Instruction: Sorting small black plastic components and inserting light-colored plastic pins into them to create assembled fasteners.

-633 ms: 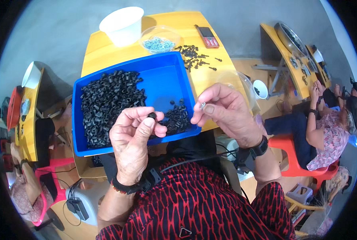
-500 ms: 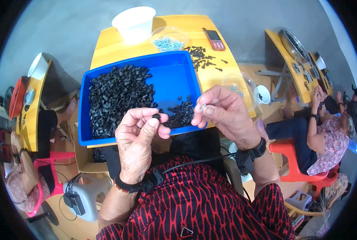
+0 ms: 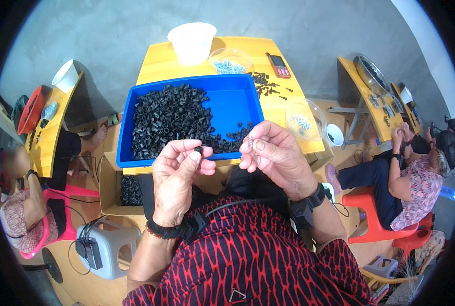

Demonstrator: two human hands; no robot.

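Head view: yellow desk (image 3: 156,62), grey wall (image 3: 125,35); a blue tray (image 3: 237,104) holds black pieces (image 3: 169,115); at its near rim, left fingers (image 3: 188,164) pinch a black part (image 3: 199,150), right fingers (image 3: 266,149) a spring (image 3: 251,139); farther right, a clear bowl (image 3: 318,116) of pale bits (image 3: 301,124).

Bright light glares off the white tub (image 3: 192,45), shadows darken the wall (image 3: 299,35), edges bend.

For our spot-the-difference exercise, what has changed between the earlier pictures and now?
The right hand has moved slightly left, bringing its spring nearer the left hand. The camera view has shifted, so the blue tray sits further right in the picture. Nothing was taken up or let go: the left hand still pinches its small black piece.
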